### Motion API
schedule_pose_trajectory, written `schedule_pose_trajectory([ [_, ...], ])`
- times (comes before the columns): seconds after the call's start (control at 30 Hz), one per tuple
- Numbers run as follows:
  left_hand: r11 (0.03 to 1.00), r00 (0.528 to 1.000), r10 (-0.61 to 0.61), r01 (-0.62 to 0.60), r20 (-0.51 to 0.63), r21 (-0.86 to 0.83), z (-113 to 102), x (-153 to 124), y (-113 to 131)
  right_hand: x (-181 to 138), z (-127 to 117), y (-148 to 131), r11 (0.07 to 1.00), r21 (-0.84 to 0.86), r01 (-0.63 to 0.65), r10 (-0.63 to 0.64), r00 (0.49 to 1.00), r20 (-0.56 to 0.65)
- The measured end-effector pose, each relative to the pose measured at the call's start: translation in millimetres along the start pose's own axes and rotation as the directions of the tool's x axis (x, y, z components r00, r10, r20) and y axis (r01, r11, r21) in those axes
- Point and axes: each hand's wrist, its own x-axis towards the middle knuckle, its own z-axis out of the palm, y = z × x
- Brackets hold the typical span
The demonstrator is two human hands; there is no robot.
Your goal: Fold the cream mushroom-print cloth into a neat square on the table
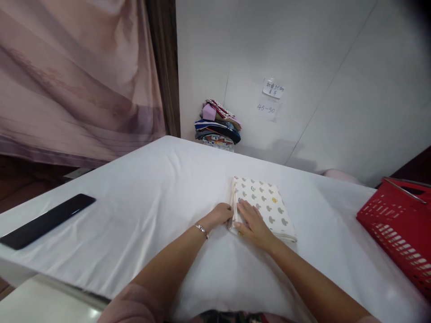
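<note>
A folded cream cloth (266,202) printed with grey and a few yellow mouse-head shapes lies on the white-covered table (141,193). My left hand (222,213), with a silver bracelet at its wrist, is closed at the left edge of the cloth, and the fingertips pinch its layers, partly hidden. Flat on top of the cloth, near its lower left corner, rests my right hand (254,223) with the fingers stretched out and the thumb apart.
A red plastic basket (397,224) stands at the right. On the left lies a long black flat object (50,220). Beyond the table's far edge, a pile of folded fabrics (218,125) is stacked against the wall. A pink curtain (81,80) hangs at the left.
</note>
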Motion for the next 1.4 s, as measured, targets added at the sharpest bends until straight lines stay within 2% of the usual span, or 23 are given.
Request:
schedule_pose_trajectory([
  [0.1, 1.0, 1.0, -0.008, 0.008, -0.003, 0.001, 0.8, 0.7, -1.4, -4.8, 1.2, 0.2, 0.994, -0.034, 0.105, -0.105, 0.994, 0.026],
  [0.17, 1.0, 1.0, -0.007, 0.007, -0.003, -0.002, 0.9, 1.8, -2.2, -7.5, 0.1, 1.4, 0.991, -0.032, 0.128, -0.126, 0.991, 0.053],
  [0.37, 1.0, 1.0, -0.01, 0.01, -0.01, -0.022, -0.8, -0.9, -2.3, -13.2, -0.2, 2.5, 0.994, 0.022, 0.107, -0.108, 0.994, 0.02],
  [0.63, 0.991, 0.999, -0.037, 0.034, -0.02, -0.128, -1.0, -10.0, 2.8, -8.7, 12.9, -4.7, 0.987, -0.137, 0.082, -0.073, 0.995, 0.073],
  [0.73, 0.99, 1.0, -0.006, 0.003, -0.02, -0.14, 0.0, -12.3, 3.2, -10.6, 7.2, -11.2, 0.993, -0.1, 0.067, -0.058, 0.994, 0.089],
  [0.83, 0.995, 0.999, 0.04, -0.042, -0.033, -0.088, 0.9, -12.4, 1.4, -15.0, -7.2, -12.6, 0.997, 0.025, 0.068, -0.07, 0.992, 0.101],
  [0.93, 0.998, 0.999, 0.03, -0.032, -0.035, -0.052, 1.9, -10.8, -0.1, -19.7, -23.9, 2.8, 0.999, 0.042, -0.004, 0.003, 1.0, 0.012],
  [1.03, 0.999, 0.999, 0.007, -0.009, -0.048, -0.037, 3.2, -9.0, -0.6, -23.9, -33.2, 34.8, 0.974, -0.126, -0.19, 0.177, 0.979, -0.105],
  [1.1, 1.0, 0.997, 0.005, -0.006, -0.074, -0.015, 4.5, -8.0, -1.3, -26.7, -33.5, 56.2, 0.928, -0.211, -0.306, 0.292, 0.952, -0.096],
  [1.17, 0.999, 0.994, 0.025, -0.022, -0.103, 0.033, 6.0, -7.0, -2.4, -28.8, -31.8, 70.1, 0.902, -0.238, -0.36, 0.359, 0.932, -0.051],
  [1.3, 0.991, 0.99, 0.052, -0.034, -0.133, 0.131, 8.5, -6.0, -4.1, -24.2, -36.5, 68.3, 0.906, -0.215, -0.365, 0.377, 0.926, 0.017],
  [1.4, 0.98, 0.985, 0.068, -0.036, -0.158, 0.197, 9.2, -7.1, -2.7, -7.1, -46.5, 53.2, 0.928, -0.179, -0.328, 0.332, 0.943, -0.008],
])
